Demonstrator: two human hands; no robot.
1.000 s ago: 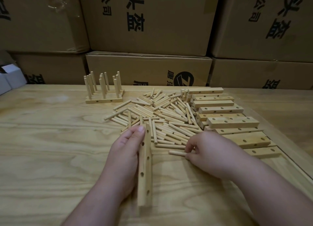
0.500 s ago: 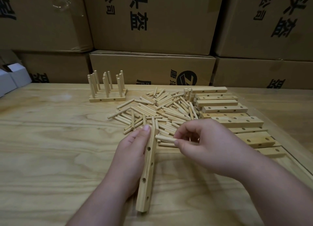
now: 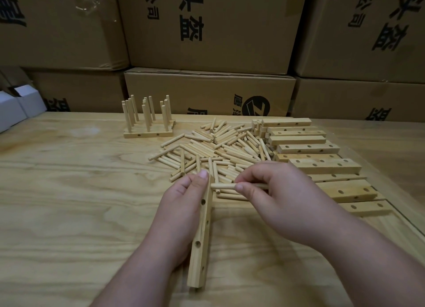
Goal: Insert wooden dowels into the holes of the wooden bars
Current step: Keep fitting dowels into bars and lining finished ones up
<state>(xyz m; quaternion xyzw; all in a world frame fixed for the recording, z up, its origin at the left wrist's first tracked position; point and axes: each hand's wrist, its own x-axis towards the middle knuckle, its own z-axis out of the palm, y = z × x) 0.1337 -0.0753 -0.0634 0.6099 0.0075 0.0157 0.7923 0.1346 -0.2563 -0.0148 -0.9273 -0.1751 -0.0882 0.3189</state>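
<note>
Left hand [image 3: 184, 205] grips the wooden bar [image 3: 202, 235] lying lengthwise on the tabletop [image 3: 69, 203], holes facing right; right hand [image 3: 273, 196] pinches a dowel [image 3: 223, 186], its tip just beside the bar's far end.

stacked cardboard boxes [image 3: 207, 26] behind the wooden table [image 3: 69, 203]; white boxes [image 3: 16, 106] at far left.
</note>
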